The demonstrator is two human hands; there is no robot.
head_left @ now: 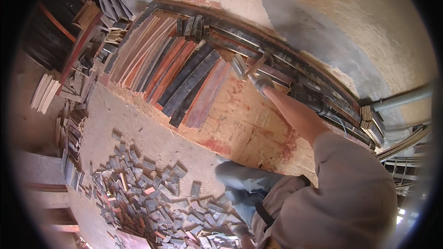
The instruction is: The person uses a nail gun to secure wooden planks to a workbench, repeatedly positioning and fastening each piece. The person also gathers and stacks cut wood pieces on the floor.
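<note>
My right arm stretches over the wooden work surface (240,119). A grey glove covers my right hand (261,84), which is closed around the end of a hammer-like tool with a wooden handle (255,67). The tool's head lies toward the wall. Beside it, a few short wood blocks (238,65) stand together on the surface. What seems to be my left hand (243,233) is low in the picture, beside a heap of small dark wood pieces (157,198); its fingers are too unclear to read.
Long dark and reddish boards (189,82) lie side by side on the surface's left part, with short dark blocks (193,27) at their far end. Black bars (318,92) run along the plastered wall (332,22). A pale slat stack (44,93) stands far left.
</note>
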